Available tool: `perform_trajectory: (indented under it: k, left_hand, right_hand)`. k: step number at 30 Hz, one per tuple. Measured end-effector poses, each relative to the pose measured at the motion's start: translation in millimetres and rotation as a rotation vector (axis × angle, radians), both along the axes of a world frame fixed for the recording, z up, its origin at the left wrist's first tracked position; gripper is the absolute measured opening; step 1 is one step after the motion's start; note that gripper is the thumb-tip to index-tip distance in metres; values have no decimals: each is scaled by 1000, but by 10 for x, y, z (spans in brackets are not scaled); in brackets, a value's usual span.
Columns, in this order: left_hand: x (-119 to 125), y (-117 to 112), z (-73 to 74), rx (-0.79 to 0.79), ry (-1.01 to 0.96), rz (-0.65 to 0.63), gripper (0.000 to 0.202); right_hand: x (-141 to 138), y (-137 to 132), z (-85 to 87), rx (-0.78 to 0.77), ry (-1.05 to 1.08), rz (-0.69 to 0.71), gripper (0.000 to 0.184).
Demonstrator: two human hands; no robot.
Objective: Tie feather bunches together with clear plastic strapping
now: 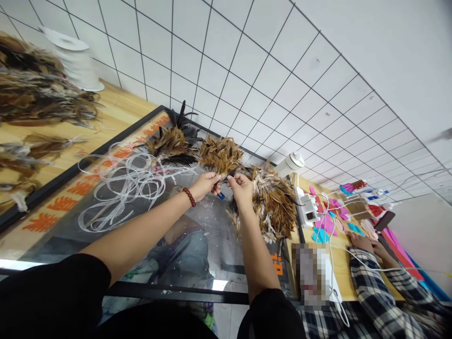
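Observation:
Over a glass-topped table [215, 254], my left hand [209, 184] and my right hand [242, 188] meet, fingertips pinched close together. They grip the near end of brown feathers [221, 155], which fan out just beyond them. A small blue looped object [221, 196] shows under my left fingers; its kind is unclear. To the right of my right hand lies a large pile of brown feathers [277, 202]. Behind my left hand sits another bunch with black feathers [173, 143]. Loose coils of translucent white ribbon [123, 183] spread left of my left hand.
More feathers [38, 89] and a white spool [76, 61] occupy the wooden table at left. A white bottle [291, 162] stands behind the right pile. Further right are a power strip [309, 209], cables, coloured pieces [325, 226] and another person's plaid sleeve [374, 278].

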State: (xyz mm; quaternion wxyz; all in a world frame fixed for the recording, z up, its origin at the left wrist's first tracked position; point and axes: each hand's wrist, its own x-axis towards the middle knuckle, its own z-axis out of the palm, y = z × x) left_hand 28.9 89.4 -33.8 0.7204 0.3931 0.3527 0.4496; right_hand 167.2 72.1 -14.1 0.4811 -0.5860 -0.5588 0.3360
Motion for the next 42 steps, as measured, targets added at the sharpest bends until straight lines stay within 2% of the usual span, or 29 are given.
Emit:
perform_trajectory:
  k: [4,8,18,20,23,26,29,32,35,38,40,42]
  left_hand:
    - [10,-4,-10,13,29,-22,26]
    - [34,-3,-32,48,64,-46,30]
    - [42,-9,-93,192,227,-98,33]
    - [40,-7,-96,193,249,-85,29]
    - [39,-3,-81,152,161,-32,22]
    - [39,3,-54,98,80,-4,21]
    - [36,11,-42,70,55,1,21]
    - [29,20,-56,65,31,13,21]
    - [25,32,-81,68,6,20,22]
    - [25,45,-101,71,-4,16,24]
    - [26,52,-109,71,-6,16,24]
    - [27,56,-114,70,-8,16,24]
  right_hand:
    - [-19,-68,30,94,-289,-67,26]
    - [-67,-128,54,139,-461,-64,30]
    - [-47,-89,-14,126,-563,-98,28]
    - [-6,-82,32,160,-586,-109,27]
    - [133,-89,182,191,-615,-177,29]
    - [319,-135,376,63,-707,-182,26]
    - [450,-214,534,-119,-900,-53,18]
    - [456,-277,615,-278,-1075,58,14]
    - [358,-290,613,-424,-1164,110,17]
    - [251,-264,543,-509,-1220,156,31]
    - [227,-239,482,-511,-1241,182,25]
    - [256,-212,433,-464,-1168,223,12]
